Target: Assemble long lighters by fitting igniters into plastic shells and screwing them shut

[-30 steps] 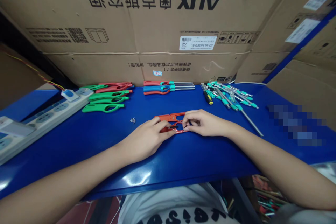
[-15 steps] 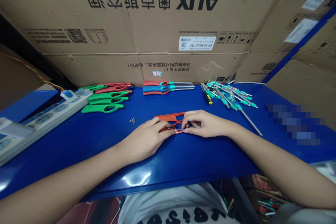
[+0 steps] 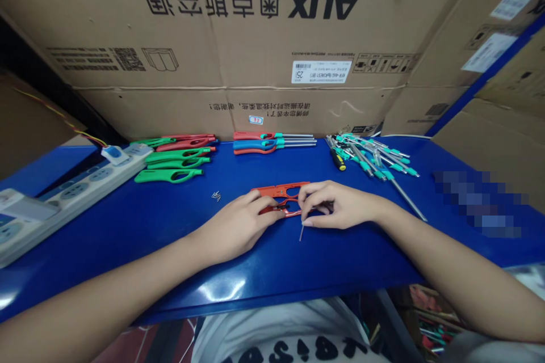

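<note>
My left hand [image 3: 238, 218] lies over the left end of an open red lighter casing [image 3: 293, 213], its thumb and fingers closed on it. Small dark parts show inside the casing, partly under my fingertips. Right behind it lies an orange-red casing half [image 3: 275, 191] with an oval trigger opening. My right hand [image 3: 340, 204] is at the casing's right end, thumb and forefinger pinching a thin wire [image 3: 301, 232] that points down toward me. Its other fingers curl over the casing's right part and hide it. Several small screws [image 3: 216, 196] lie left of the casing.
Green and red lighter casings [image 3: 170, 175] lie back left, beside a white power strip [image 3: 80, 189]. Lighters with metal tubes [image 3: 275, 144] lie at the back middle. A yellow-black screwdriver [image 3: 339, 162] lies beside metal tubes with teal ends [image 3: 387, 173]. A cardboard wall [image 3: 251, 71] stands behind.
My right hand has turned slightly and drawn its fingertips away from the casing's near edge. The thin wire now sticks out below its fingertips. My left hand stays on the casing.
</note>
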`<state>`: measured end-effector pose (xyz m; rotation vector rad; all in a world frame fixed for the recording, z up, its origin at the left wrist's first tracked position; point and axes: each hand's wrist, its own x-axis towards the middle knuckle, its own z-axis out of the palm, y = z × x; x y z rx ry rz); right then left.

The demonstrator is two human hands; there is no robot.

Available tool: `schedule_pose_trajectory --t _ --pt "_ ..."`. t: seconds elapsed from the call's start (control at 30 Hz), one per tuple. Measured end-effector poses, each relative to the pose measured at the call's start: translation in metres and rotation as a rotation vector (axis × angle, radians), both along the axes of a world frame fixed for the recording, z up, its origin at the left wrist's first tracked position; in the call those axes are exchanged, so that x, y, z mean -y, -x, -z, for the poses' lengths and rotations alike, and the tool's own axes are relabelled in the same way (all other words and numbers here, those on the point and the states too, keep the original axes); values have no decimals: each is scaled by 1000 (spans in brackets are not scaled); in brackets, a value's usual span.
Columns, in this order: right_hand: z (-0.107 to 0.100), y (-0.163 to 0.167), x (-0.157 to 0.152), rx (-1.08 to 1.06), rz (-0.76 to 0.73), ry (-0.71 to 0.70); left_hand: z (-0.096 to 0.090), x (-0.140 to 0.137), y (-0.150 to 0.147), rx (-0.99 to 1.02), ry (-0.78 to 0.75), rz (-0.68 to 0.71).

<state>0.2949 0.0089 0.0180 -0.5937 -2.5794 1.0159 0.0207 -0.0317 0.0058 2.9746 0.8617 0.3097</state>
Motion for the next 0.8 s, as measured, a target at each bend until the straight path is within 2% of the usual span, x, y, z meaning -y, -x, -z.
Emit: schedule_pose_trajectory --t 0.1,0.2,0.33,0.4,0.47,0.53,0.63,0.8 --pt "-1 -3 -5 -58 128 -28 0 0 0 -9 8 8" --pt "-3 -14 -18 -35 436 -130 0 -1 0 -19 12 5" --pt "-4 -42 -40 188 878 -420 0 0 0 -12 10 7" --pt "-3 -58 -50 356 1004 -513 -1 0 0 -10 12 3" --pt "0 -73 -58 518 1099 -510 -1 0 0 -11 19 -6" --pt "5 -84 -65 582 1107 -492 -1 0 0 -10 26 -9" --pt "14 -92 -73 591 1051 -543 0 0 1 -8 27 -4" --pt "26 -87 -79 641 1072 -578 1 0 2 1 35 -1"
